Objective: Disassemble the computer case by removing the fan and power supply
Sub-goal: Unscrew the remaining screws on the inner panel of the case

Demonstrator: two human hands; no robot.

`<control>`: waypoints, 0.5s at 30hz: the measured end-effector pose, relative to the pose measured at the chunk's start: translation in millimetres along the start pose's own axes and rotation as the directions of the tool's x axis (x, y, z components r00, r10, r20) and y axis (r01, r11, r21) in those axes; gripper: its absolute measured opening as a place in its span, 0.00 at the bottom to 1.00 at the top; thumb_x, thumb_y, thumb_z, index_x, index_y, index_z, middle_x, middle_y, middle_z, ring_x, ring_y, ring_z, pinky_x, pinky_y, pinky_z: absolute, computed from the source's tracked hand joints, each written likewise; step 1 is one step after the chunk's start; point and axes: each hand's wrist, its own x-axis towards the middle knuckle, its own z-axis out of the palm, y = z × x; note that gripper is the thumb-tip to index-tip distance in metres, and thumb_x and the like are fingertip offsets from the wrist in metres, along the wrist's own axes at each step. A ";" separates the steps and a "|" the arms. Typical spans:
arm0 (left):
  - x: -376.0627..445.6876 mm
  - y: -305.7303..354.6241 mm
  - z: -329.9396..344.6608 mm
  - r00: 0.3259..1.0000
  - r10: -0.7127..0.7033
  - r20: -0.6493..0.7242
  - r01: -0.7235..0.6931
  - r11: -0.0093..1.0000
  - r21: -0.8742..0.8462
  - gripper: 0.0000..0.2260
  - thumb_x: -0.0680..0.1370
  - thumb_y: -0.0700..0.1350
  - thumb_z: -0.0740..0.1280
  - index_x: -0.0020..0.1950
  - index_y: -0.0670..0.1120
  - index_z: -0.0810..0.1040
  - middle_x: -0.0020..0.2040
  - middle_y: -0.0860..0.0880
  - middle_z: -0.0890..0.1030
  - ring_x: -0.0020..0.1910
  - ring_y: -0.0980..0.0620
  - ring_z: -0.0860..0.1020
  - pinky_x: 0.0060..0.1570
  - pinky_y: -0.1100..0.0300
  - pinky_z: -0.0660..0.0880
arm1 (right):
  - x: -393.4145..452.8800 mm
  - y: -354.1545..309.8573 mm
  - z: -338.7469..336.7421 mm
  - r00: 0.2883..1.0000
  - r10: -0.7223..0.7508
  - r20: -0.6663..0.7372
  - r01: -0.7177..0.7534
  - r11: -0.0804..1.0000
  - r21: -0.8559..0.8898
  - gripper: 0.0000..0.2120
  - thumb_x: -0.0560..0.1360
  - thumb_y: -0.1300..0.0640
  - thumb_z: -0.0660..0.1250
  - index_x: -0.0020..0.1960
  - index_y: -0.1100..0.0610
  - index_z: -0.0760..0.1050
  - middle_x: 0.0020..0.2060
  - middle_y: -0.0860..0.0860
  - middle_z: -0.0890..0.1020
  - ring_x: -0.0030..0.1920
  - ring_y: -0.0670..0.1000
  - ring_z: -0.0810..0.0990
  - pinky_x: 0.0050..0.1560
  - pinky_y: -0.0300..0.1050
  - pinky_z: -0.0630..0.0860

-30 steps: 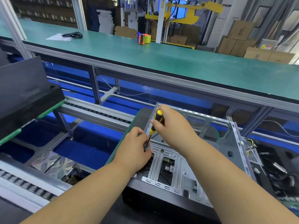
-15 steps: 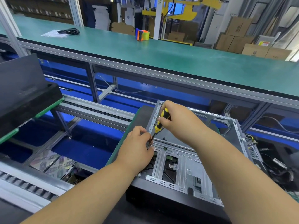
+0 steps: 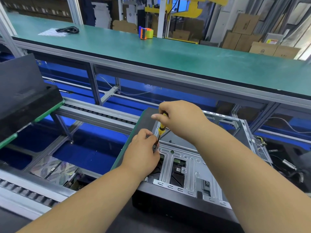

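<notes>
The computer case point(image 3: 193, 167) lies on its side on a green tray point(image 3: 134, 132), with its open metal frame facing up. The right hand point(image 3: 180, 118) is wrapped around the top of a yellow and black screwdriver point(image 3: 161, 130), which points down at the case's left edge. The left hand point(image 3: 143, 152) pinches near the tip of the screwdriver, maybe on a small screw, but it is too tiny to tell.

Factory assembly line: roller conveyor point(image 3: 101, 113); green workbench point(image 3: 168, 52); stacked cartons point(image 3: 242, 31)
</notes>
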 end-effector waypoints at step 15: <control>1.7 0.6 -2.9 0.999 0.022 -0.030 -0.024 0.997 -0.076 0.09 0.77 0.49 0.68 0.56 0.51 0.75 0.59 0.57 0.68 0.57 0.56 0.69 0.50 0.63 0.70 | -4.4 1.9 1.1 0.994 -0.052 0.093 0.019 0.948 0.318 0.02 0.80 0.57 0.61 0.52 0.51 0.71 0.37 0.44 0.76 0.36 0.43 0.73 0.34 0.40 0.66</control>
